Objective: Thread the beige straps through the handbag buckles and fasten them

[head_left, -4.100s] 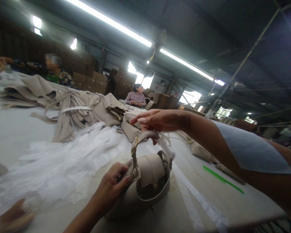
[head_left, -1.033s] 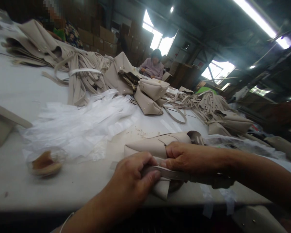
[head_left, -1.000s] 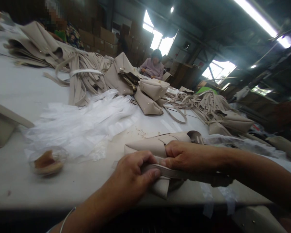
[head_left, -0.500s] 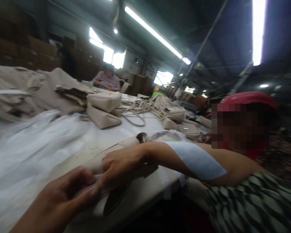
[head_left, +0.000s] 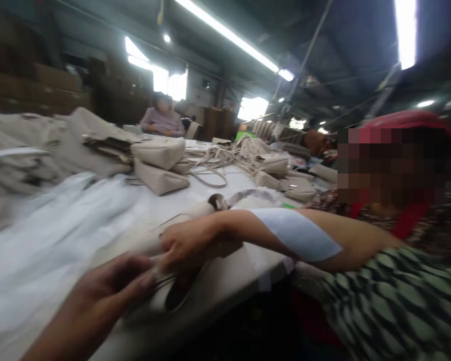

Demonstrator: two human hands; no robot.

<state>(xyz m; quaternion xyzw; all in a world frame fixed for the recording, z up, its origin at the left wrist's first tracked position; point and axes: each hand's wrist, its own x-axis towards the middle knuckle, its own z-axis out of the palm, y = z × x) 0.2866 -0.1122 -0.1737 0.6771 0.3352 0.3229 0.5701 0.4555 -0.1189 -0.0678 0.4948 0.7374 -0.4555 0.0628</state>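
Note:
A beige bag [head_left: 201,209] lies on its side at the near edge of the white table, partly hidden under my right forearm. My left hand [head_left: 108,286], at the lower left, is closed with thumb and fingertips pinched on the bag's near end. Right beside those fingertips is my right hand [head_left: 186,245], its fingers curled down and gripping the same end. A beige band [head_left: 161,299] with a dark inner side loops out below both hands. Motion blur and my fingers hide the exact spot they grip.
Stacked beige bags [head_left: 160,170], a heap of straps [head_left: 214,158] and more bags [head_left: 274,173] lie farther back. White sheeting [head_left: 60,225] covers the left side. A person in a red cap [head_left: 409,120] is close on my right; another person [head_left: 161,120] sits across the table.
The view has shifted slightly, and the person in the red cap appears higher and farther right. Both hands keep their grip on the bag's end, nearly in place.

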